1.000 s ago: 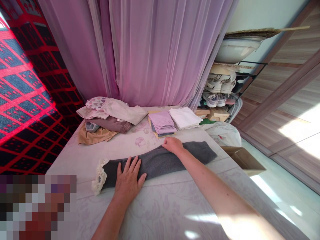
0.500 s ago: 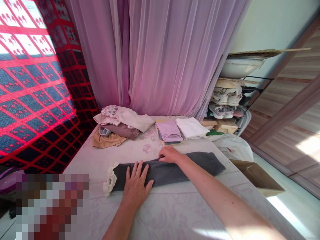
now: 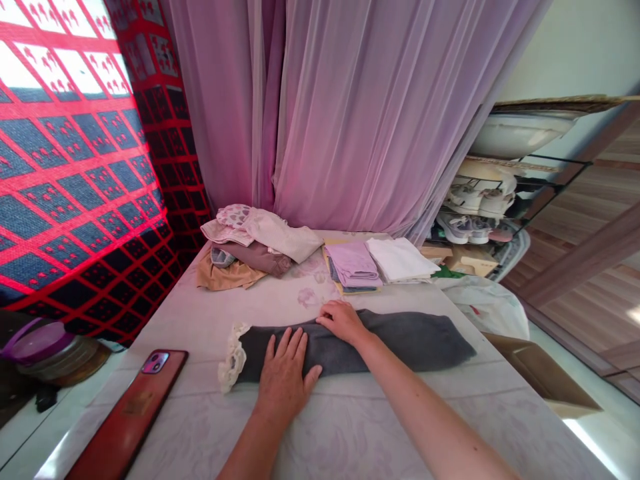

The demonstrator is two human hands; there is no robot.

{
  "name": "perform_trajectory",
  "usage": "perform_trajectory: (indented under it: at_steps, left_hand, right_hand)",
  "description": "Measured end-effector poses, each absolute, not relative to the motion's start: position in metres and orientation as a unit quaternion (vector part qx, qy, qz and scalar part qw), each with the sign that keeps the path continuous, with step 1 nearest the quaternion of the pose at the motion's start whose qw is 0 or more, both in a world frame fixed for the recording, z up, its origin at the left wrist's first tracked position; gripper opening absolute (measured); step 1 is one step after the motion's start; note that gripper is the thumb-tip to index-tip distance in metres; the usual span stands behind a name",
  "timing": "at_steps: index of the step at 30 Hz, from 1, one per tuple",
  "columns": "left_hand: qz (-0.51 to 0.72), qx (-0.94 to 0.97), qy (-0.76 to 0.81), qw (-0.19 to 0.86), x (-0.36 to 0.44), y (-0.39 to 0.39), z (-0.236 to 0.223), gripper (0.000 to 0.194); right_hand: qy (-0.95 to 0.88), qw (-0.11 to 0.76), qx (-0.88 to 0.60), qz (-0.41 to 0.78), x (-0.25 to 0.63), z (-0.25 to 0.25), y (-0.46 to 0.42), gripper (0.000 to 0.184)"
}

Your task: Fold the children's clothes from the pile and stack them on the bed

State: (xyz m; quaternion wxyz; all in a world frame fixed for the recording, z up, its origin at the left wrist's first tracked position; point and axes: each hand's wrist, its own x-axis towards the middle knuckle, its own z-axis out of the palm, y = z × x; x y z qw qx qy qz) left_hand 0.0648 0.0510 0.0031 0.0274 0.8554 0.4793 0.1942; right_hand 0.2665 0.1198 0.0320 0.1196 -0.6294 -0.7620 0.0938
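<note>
Left hand: On my screen I saw the person's left hand (image 3: 287,380) lying open and flat, fingers spread, pressing on the near side of the long dark grey fleece garment (image 3: 415,340).

Right hand: The right hand (image 3: 343,322) lay on the same garment further right, with the fingers (image 3: 333,313) a little bent over its far edge; I could not tell if they pinched the cloth.

Garment place: It lay folded lengthwise across the pale floral bed cover (image 3: 160,333), and its white lace end (image 3: 233,357) was at left.

Far side: Behind it were the mixed pile of soft clothes (image 3: 250,243) and the stack of folded lilac cloth (image 3: 353,263), beside the folded white cloth (image 3: 400,259).

Near left: The phone in a red case (image 3: 127,417) lay on the bed cover.
</note>
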Motion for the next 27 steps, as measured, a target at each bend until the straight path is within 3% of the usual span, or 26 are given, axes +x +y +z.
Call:
perform_trajectory:
  at_steps: [7, 11, 17, 19, 22, 24, 27]
  left_hand:
    - [0.168, 0.86, 0.478, 0.055, 0.062, 0.052, 0.012, 0.051]
    - [0.194, 0.835, 0.508, 0.084, 0.051, 0.06, 0.02, 0.044]
    - [0.265, 0.759, 0.594, 0.005, -0.007, 0.086, 0.05, 0.039]
    - [0.233, 0.723, 0.651, 0.005, -0.029, 0.092, 0.054, 0.044]
    - [0.154, 0.704, 0.687, 0.091, -0.049, 0.095, 0.051, 0.048]
    - [0.123, 0.71, 0.68, 0.138, -0.05, 0.096, 0.048, 0.042]
    - [0.139, 0.726, 0.665, 0.108, -0.043, 0.095, 0.048, 0.028]
  right_hand:
    - [-0.78, 0.17, -0.599, 0.056, 0.241, 0.038, 0.103, 0.024]
    - [-0.763, 0.196, -0.616, 0.011, 0.227, 0.022, 0.091, 0.017]
    - [-0.764, 0.237, -0.6, -0.029, 0.228, 0.012, 0.086, 0.02]
    - [-0.774, 0.242, -0.584, -0.036, 0.228, 0.013, 0.085, 0.017]
    - [-0.787, 0.244, -0.565, -0.042, 0.227, 0.014, 0.083, 0.015]
    - [-0.787, 0.246, -0.563, -0.047, 0.227, 0.013, 0.083, 0.014]
    - [-0.781, 0.249, -0.57, -0.055, 0.226, 0.012, 0.083, 0.014]
